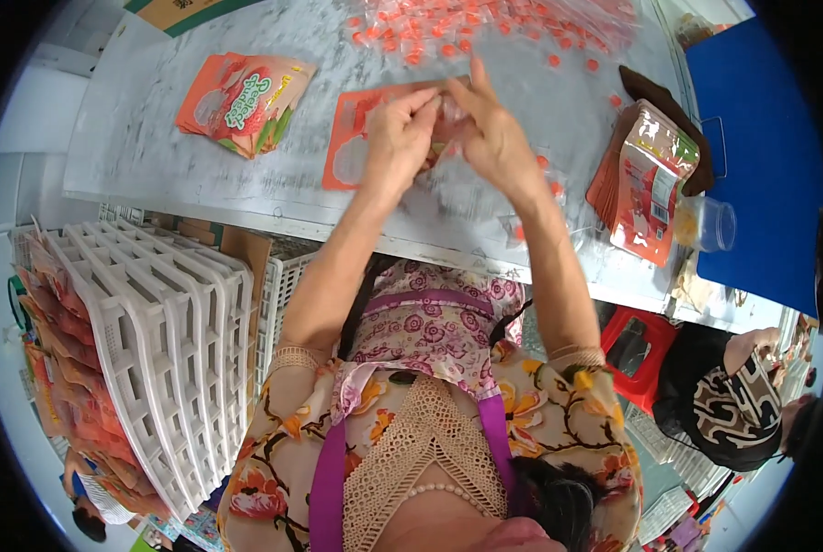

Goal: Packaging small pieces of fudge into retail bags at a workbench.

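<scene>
My left hand (396, 136) and my right hand (490, 129) meet over the middle of the pale table (145, 138). Both pinch the top edge of a flat orange pouch (349, 138) that lies under them, and a small clear packet with orange pieces shows between the fingers. A stack of orange printed pouches (244, 99) lies to the left of my hands. Another batch of the same pouches (646, 179) stands propped at the right. A heap of small clear packets with orange contents (485, 28) spreads along the far edge.
A clear plastic cup (710, 224) lies by a blue board (761, 156) at the right. White plastic crates (154, 340) stand stacked at the lower left, with filled orange pouches beside them. A red stool (637, 345) and another person (733, 396) are at the lower right.
</scene>
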`<action>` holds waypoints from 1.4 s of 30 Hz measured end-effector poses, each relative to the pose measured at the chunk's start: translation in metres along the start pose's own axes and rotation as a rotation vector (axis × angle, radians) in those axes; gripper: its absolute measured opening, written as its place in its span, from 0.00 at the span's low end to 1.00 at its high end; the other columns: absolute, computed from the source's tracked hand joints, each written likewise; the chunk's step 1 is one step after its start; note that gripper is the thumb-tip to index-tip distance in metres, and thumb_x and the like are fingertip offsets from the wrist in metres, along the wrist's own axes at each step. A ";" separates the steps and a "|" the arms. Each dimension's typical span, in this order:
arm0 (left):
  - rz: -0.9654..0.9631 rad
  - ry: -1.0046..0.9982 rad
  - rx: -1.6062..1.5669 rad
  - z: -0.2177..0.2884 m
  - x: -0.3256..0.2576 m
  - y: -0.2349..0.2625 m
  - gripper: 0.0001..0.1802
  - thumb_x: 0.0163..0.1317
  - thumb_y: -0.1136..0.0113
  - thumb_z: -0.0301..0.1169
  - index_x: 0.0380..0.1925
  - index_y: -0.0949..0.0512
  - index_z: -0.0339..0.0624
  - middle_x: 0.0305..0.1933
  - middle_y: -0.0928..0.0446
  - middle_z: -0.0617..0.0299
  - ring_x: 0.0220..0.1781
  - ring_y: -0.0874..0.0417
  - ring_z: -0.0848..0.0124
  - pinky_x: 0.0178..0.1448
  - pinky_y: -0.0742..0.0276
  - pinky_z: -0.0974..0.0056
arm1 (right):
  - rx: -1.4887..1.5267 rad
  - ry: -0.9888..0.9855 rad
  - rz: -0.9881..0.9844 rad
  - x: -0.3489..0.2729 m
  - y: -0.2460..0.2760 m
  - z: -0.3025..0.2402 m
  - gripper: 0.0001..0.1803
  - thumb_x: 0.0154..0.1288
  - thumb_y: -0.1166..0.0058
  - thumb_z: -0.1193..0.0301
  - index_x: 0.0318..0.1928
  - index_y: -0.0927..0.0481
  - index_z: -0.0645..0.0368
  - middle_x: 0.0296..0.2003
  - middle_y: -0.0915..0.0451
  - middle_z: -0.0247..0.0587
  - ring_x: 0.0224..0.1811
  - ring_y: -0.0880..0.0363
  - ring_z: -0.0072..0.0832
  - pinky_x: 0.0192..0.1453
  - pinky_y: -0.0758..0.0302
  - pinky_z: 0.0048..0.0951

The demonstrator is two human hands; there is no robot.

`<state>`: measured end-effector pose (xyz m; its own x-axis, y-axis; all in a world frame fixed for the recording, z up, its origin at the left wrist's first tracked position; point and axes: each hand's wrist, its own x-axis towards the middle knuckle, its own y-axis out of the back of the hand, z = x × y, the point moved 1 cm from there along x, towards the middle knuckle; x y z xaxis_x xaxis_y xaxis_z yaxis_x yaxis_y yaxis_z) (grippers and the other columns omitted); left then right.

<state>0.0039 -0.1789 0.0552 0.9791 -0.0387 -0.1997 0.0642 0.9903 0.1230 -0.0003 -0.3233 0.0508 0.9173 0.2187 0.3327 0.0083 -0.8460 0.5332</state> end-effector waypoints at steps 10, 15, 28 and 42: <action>-0.182 -0.063 0.099 0.043 0.001 0.015 0.16 0.69 0.48 0.29 0.54 0.21 0.39 0.24 0.22 0.68 0.17 0.31 0.85 0.18 0.39 0.73 | 0.724 -0.227 0.103 0.022 0.012 -0.020 0.34 0.55 0.61 0.85 0.64 0.28 0.56 0.73 0.52 0.64 0.79 0.56 0.39 0.71 0.43 0.30; -0.133 -0.109 0.158 0.064 -0.008 0.013 0.17 0.68 0.48 0.28 0.55 0.22 0.37 0.23 0.22 0.69 0.15 0.32 0.84 0.18 0.37 0.73 | 0.620 -0.115 0.212 0.022 0.013 -0.026 0.30 0.59 0.59 0.87 0.62 0.25 0.54 0.67 0.34 0.43 0.64 0.31 0.23 0.62 0.34 0.23; -0.031 -0.305 0.175 0.052 0.001 0.014 0.15 0.64 0.45 0.30 0.49 0.19 0.39 0.23 0.23 0.64 0.22 0.26 0.80 0.28 0.29 0.68 | 0.269 -0.008 0.131 0.016 0.037 -0.033 0.27 0.63 0.43 0.77 0.64 0.26 0.51 0.69 0.34 0.45 0.69 0.35 0.27 0.59 0.26 0.29; -0.163 -0.529 0.394 0.071 -0.003 0.049 0.20 0.62 0.48 0.21 0.53 0.19 0.47 0.23 0.28 0.71 0.22 0.36 0.85 0.25 0.38 0.73 | -0.713 0.135 0.048 -0.064 -0.032 0.024 0.24 0.58 0.37 0.59 0.55 0.22 0.50 0.56 0.24 0.44 0.57 0.25 0.42 0.58 0.27 0.39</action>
<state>0.0176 -0.1393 0.1305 0.9068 -0.3431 0.2447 0.1867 0.8476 0.4966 -0.0493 -0.3221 -0.0064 0.8526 0.2864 0.4372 -0.3346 -0.3435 0.8775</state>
